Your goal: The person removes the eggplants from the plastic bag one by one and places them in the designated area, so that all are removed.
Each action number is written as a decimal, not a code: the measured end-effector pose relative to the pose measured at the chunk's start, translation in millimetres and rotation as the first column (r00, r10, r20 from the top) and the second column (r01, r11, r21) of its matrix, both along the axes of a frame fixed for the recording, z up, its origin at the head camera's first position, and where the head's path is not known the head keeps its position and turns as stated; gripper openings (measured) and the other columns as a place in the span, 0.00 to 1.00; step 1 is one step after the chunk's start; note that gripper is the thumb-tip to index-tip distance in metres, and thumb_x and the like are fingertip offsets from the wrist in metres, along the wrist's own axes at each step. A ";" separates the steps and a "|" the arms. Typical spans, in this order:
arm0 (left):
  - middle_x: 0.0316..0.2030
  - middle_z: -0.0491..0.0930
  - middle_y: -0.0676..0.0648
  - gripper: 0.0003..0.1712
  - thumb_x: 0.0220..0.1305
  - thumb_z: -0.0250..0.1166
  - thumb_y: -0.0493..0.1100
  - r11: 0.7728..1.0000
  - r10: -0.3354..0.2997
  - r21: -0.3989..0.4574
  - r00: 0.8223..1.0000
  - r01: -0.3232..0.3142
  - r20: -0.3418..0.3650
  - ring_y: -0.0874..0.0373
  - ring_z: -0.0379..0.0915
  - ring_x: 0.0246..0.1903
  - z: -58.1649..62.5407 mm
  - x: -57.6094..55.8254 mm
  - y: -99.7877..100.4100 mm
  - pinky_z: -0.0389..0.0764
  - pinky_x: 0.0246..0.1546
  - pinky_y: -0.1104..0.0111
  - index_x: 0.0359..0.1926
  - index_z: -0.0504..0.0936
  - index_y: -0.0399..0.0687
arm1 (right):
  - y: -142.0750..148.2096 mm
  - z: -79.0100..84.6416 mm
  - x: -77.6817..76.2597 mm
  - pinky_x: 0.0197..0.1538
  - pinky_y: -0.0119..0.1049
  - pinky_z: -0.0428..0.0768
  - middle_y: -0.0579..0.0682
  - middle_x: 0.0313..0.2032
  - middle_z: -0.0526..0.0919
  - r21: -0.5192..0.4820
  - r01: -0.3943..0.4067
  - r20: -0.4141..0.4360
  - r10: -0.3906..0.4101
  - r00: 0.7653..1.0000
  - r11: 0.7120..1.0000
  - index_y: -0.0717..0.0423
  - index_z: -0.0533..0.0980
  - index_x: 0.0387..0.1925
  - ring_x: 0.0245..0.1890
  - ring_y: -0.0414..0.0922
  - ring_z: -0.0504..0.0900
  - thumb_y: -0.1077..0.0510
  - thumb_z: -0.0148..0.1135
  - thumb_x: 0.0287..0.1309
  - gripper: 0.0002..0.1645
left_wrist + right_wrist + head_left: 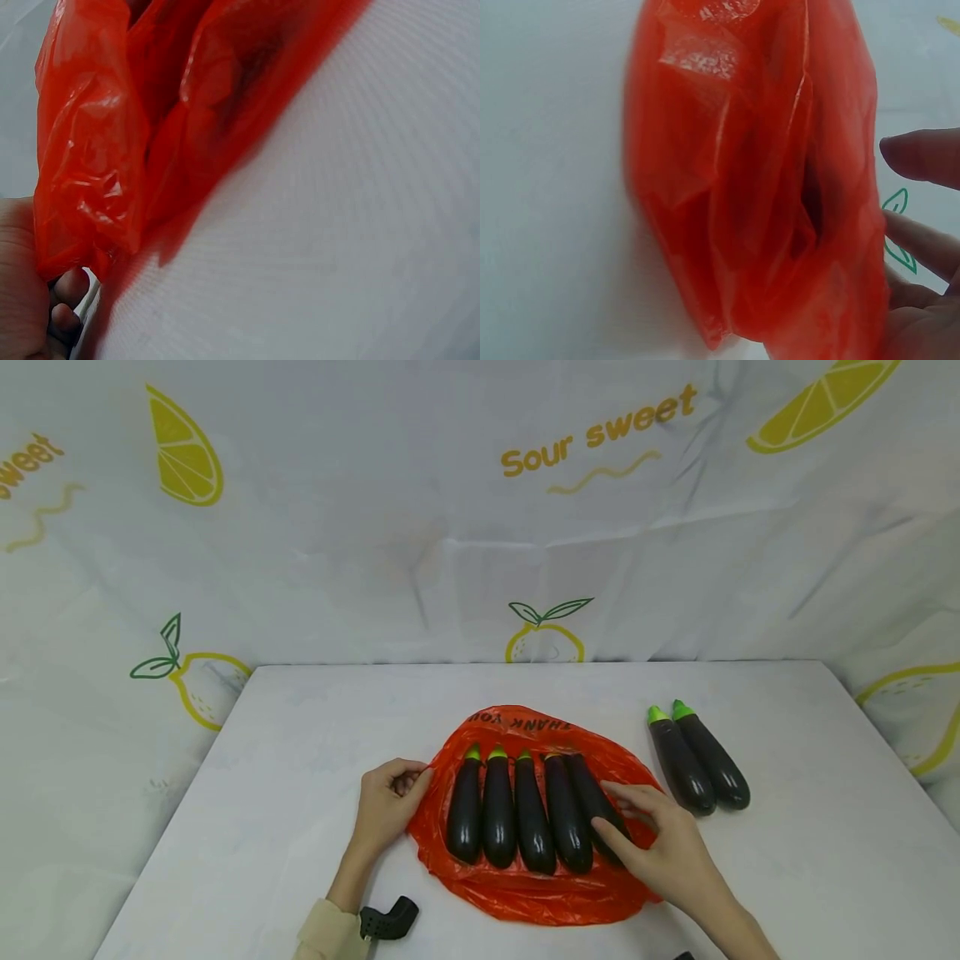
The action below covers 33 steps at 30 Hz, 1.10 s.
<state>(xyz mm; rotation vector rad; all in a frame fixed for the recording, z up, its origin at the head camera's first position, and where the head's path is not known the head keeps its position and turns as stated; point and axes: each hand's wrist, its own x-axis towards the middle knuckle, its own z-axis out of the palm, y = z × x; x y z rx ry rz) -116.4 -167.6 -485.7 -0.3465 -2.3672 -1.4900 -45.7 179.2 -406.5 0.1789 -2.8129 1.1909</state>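
Observation:
A red plastic bag [555, 902] printed with "THANK YOU" is spread on the white table. Several dark eggplants [531, 814] lie side by side on it, stems toward the back. At the bag's left edge, my left hand [390, 797] pinches the plastic; the left wrist view shows folds of red film [97, 150] hanging above the thumb and fingers. My right hand [660, 843] is over the bag's right side, thumb and fingers spread around the rightmost eggplant [592, 802]. In the right wrist view its fingers [926, 157] stand apart beside the raised plastic.
Two more eggplants [678, 764] with bright green stems lie together on the table [300, 727], right of the bag. A black curved device [390, 920] sits at the left wrist. Behind the table hangs a white curtain [337, 527] with lemon prints.

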 end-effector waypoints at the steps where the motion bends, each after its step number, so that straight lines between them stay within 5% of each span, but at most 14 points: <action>1: 0.25 0.83 0.51 0.03 0.62 0.73 0.37 1.000 -0.001 -0.001 1.000 0.001 -0.001 0.68 0.67 0.23 -0.2 -0.1 -0.2 0.72 0.25 0.76 0.36 0.90 0.49 | 0.0 -0.6 -0.2 0.48 0.42 0.87 0.55 0.50 0.86 0.004 0.000 0.000 0.000 1.000 1.000 0.59 0.81 0.57 0.46 0.48 0.85 0.58 0.78 0.53 0.28; 12: 0.24 0.83 0.51 0.03 0.62 0.72 0.36 1.000 -0.005 -0.006 1.000 0.005 -0.001 0.68 0.67 0.23 -1.9 -0.5 -1.1 0.72 0.25 0.76 0.36 0.90 0.48 | 0.6 -6.4 -1.4 0.47 0.44 0.87 0.56 0.50 0.86 0.019 -0.010 0.020 0.010 1.000 1.000 0.59 0.80 0.58 0.48 0.51 0.86 0.56 0.78 0.53 0.31; 33: 0.23 0.81 0.51 0.02 0.62 0.73 0.38 1.000 0.008 -0.010 1.000 -0.008 0.018 0.68 0.66 0.23 -0.9 -0.7 -1.2 0.71 0.24 0.76 0.35 0.90 0.44 | 0.2 -9.6 -6.5 0.42 0.42 0.88 0.57 0.47 0.87 0.132 0.005 0.217 -0.033 0.976 0.991 0.64 0.77 0.62 0.38 0.45 0.85 0.46 0.78 0.53 0.40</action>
